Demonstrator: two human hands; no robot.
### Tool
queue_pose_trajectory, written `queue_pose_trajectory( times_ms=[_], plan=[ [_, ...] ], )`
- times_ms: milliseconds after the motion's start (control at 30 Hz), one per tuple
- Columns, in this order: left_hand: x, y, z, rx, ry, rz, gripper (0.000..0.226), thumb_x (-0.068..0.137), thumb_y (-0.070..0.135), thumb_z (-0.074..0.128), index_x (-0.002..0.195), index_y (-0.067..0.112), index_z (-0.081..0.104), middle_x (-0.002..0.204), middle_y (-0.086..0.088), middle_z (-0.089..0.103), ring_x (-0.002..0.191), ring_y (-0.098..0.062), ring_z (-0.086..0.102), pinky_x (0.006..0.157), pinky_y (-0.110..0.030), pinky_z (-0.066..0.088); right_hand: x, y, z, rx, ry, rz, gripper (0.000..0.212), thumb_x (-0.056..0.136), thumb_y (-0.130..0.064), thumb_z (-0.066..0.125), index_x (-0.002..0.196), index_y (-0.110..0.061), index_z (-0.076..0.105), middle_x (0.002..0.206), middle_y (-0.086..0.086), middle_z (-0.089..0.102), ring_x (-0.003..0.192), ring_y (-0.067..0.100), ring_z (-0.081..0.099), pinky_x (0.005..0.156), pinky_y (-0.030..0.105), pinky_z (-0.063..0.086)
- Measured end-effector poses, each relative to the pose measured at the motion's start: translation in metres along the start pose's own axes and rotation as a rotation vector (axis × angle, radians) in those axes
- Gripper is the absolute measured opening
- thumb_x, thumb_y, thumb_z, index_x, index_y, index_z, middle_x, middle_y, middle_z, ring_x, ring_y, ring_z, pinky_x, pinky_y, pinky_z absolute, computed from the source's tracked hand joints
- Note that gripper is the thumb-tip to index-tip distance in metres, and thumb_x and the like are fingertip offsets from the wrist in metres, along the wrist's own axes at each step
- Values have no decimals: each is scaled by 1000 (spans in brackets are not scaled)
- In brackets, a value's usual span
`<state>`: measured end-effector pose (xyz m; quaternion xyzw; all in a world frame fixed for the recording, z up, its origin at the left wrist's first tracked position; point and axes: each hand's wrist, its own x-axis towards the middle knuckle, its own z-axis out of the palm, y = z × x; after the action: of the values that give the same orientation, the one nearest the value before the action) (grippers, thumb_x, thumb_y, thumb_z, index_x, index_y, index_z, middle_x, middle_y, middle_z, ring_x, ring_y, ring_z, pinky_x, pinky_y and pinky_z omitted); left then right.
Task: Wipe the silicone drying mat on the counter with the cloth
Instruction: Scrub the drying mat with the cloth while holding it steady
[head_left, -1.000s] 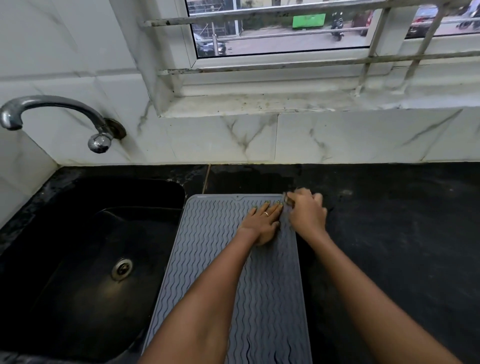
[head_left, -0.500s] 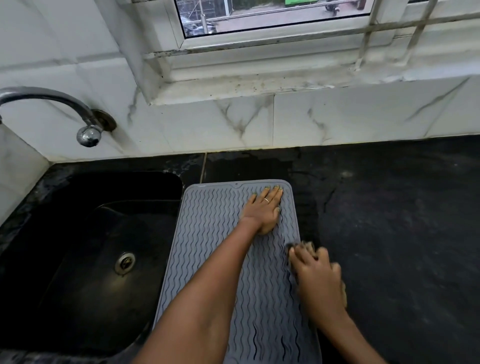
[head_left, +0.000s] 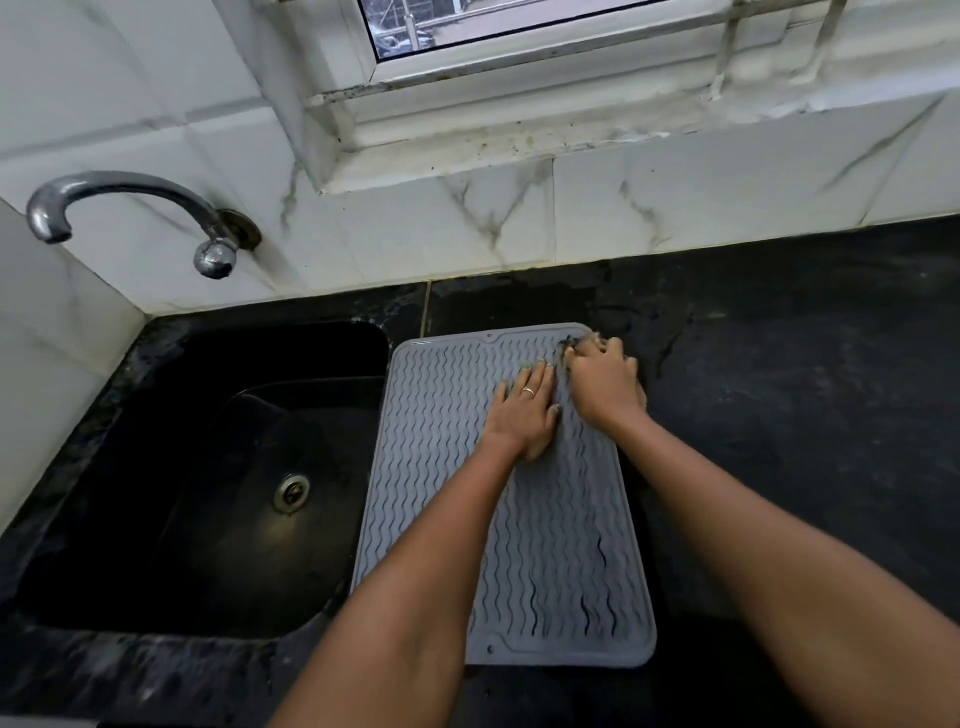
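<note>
Left hand (head_left: 524, 410): flat, fingers straight — presses the mat (head_left: 441, 441).
Right hand (head_left: 602, 382): curled on the cloth (head_left: 574, 344) — mat's far right corner.

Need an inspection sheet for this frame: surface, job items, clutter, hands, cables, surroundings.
Surface: black stone counter, wet-looking patch behind the mat.
Job's things: grey silicone drying mat lies flat beside the sink; cloth mostly hidden under the right hand at the mat's far right corner.
Clutter: nothing seen.
Hands: left hand flat on the mat, fingers straight, ring on one finger; right hand curled over the cloth.
Cables: nothing seen.
Surroundings: black sink left of the mat, chrome tap, marble-look wall tiles, window above.
</note>
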<state>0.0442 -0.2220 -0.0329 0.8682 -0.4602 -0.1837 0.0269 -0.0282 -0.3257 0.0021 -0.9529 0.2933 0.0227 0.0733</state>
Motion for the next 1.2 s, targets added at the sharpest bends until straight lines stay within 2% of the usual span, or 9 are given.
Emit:
queue_pose_trajectory(
  times_ms=[200, 367, 467, 567, 700, 833, 933, 1067, 1200],
  plan=[
    [2, -2, 11, -44, 44, -18, 59, 103, 35, 20, 154, 15, -5, 163, -3, -6, 150, -19, -7, 120, -42, -5, -113, -10, 26, -12, 125, -13, 34, 87, -7, 52, 121, -11, 56, 127, 6, 56, 110, 30, 46, 83, 42, 44],
    [3, -3, 15, -61, 57, -14, 59, 103, 34, 19, 153, 16, -6, 163, -3, -7, 150, -19, -8, 119, -41, -7, -209, -12, 32, 26, -106, -33, 36, 91, -16, 48, 126, -19, 54, 128, -1, 53, 114, 25, 43, 83, 37, 45],
    [2, -1, 13, -48, 44, -22, 59, 103, 34, 19, 154, 16, -5, 163, -2, -7, 150, -19, -8, 120, -42, -5, -200, -8, 16, 80, -148, 10, 25, 89, -16, 47, 108, -22, 62, 115, -4, 58, 105, 20, 47, 75, 33, 42],
    [-5, 0, 10, -40, 33, -15, 59, 103, 34, 22, 154, 16, -2, 163, -2, -4, 151, -20, -5, 121, -42, -1, -151, -3, -3, 175, -18, 83, 19, 85, -17, 54, 96, -23, 68, 101, 0, 65, 98, 22, 53, 69, 32, 40],
    [-23, -7, 15, -24, 48, -2, 59, 104, 38, 23, 154, 17, 0, 163, -1, -1, 151, -19, -2, 122, -41, 1, -94, -5, 0, 120, 61, -13, 35, 90, -10, 50, 124, -16, 56, 132, 5, 49, 117, 30, 40, 89, 44, 42],
    [-35, -12, 22, -27, 80, 0, 59, 104, 39, 22, 154, 20, -1, 164, 0, -2, 151, -18, -3, 122, -40, 0, -108, -13, 19, -18, 62, -43, 41, 90, -6, 45, 132, -9, 47, 134, 9, 48, 119, 33, 40, 92, 44, 42],
    [-35, -13, 26, -24, 92, -5, 59, 103, 40, 21, 154, 20, -2, 163, 0, -2, 151, -18, -4, 122, -40, -1, -165, -19, 26, -51, 27, -68, 39, 83, -9, 58, 122, -7, 56, 121, 11, 57, 106, 32, 50, 80, 42, 49],
    [-35, -15, 29, -36, 98, 5, 59, 103, 40, 20, 154, 20, -2, 164, 1, -3, 151, -17, -6, 121, -40, -3, -236, -17, 21, 22, -53, -136, 40, 47, -7, 86, 84, -8, 73, 80, 5, 68, 72, 28, 62, 47, 36, 51],
    [-35, -15, 30, -41, 97, 5, 58, 103, 40, 19, 154, 21, -3, 163, 1, -4, 150, -17, -8, 121, -40, -4, -234, -15, 4, 98, -235, -36, 17, 83, -19, 58, 97, -20, 67, 97, -3, 60, 91, 19, 54, 64, 31, 46]
  ],
)
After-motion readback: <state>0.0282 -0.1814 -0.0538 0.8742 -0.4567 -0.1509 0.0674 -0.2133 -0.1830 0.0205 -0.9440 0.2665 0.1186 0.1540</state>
